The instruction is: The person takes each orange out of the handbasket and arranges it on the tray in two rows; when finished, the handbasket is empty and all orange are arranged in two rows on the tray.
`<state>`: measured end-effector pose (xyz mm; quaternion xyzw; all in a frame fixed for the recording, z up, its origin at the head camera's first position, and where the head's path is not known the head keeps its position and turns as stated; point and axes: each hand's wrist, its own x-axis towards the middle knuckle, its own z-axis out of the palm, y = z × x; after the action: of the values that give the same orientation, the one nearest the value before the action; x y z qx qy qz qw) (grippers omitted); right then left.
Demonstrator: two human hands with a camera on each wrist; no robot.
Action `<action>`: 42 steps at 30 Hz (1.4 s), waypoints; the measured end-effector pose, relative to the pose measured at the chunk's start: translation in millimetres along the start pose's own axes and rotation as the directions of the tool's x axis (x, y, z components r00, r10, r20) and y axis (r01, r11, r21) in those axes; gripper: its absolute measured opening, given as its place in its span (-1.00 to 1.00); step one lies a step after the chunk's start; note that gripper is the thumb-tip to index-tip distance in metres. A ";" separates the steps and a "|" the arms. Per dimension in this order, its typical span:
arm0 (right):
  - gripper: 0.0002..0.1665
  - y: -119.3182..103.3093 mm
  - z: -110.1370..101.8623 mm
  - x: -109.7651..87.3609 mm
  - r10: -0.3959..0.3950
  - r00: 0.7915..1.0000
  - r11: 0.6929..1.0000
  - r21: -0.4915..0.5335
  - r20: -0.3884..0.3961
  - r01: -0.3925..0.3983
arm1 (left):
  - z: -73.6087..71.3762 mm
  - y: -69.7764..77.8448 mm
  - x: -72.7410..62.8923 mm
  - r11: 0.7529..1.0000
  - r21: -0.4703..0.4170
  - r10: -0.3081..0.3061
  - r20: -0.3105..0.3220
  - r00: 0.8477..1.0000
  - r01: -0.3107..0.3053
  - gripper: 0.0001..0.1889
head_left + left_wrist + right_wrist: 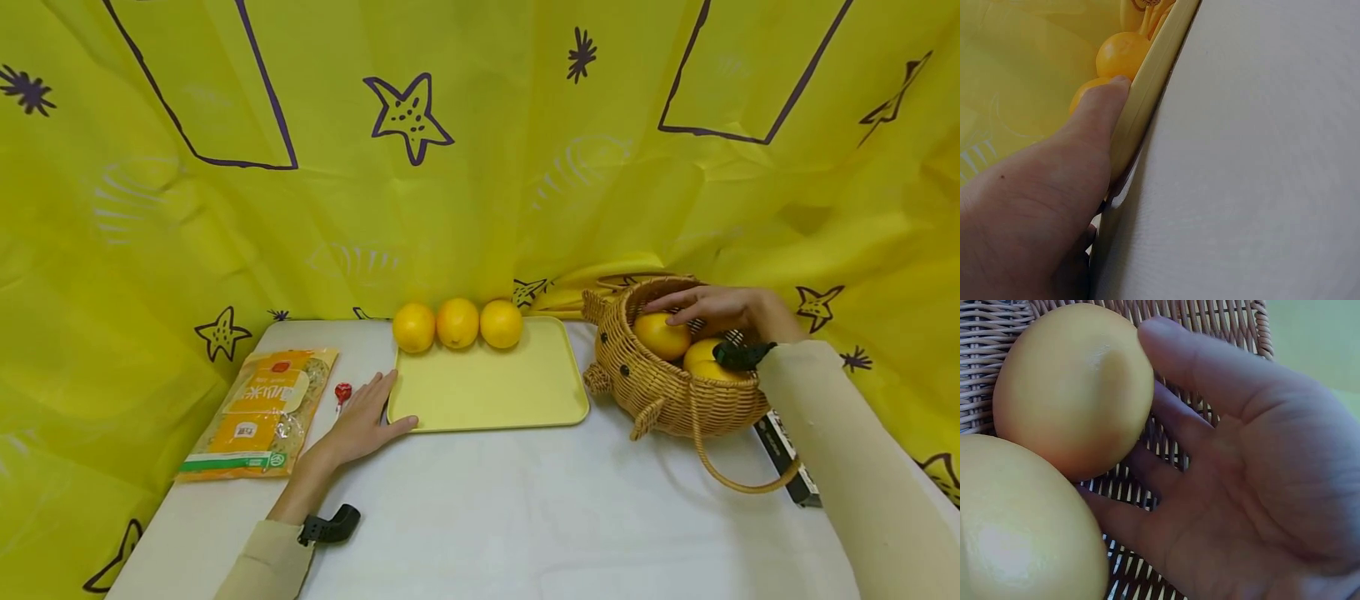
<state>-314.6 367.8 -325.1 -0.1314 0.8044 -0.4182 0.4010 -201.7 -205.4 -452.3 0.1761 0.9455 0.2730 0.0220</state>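
My left hand rests at the left end of the pale yellow tray, fingers straight along its side and thumb over the near corner. In the left wrist view the thumb lies on the tray's rim. Three oranges stand in a row along the tray's far left edge. My right hand is inside the wicker basket, beside an orange. In the right wrist view its thumb tip is right at that orange, with the fingers reaching low beside it. Another orange lies close by.
The basket has an animal face and a loop handle hanging toward me. Behind it on the right lies a black and white box. On the left are an orange food packet and a red lollipop. A yellow curtain hangs behind the white table.
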 end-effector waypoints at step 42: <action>-0.15 1.5 1.0 3.3 0.057 0.998 0.998 -0.035 -0.027 -0.058 | 0.4 2.5 -1.1 1.000 -0.002 -0.031 0.019 0.999 0.031 -0.01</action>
<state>-315.8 366.4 -328.4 -0.1099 0.8203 -0.3936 0.4001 -199.8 -203.6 -451.4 0.1641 0.9476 0.2718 0.0354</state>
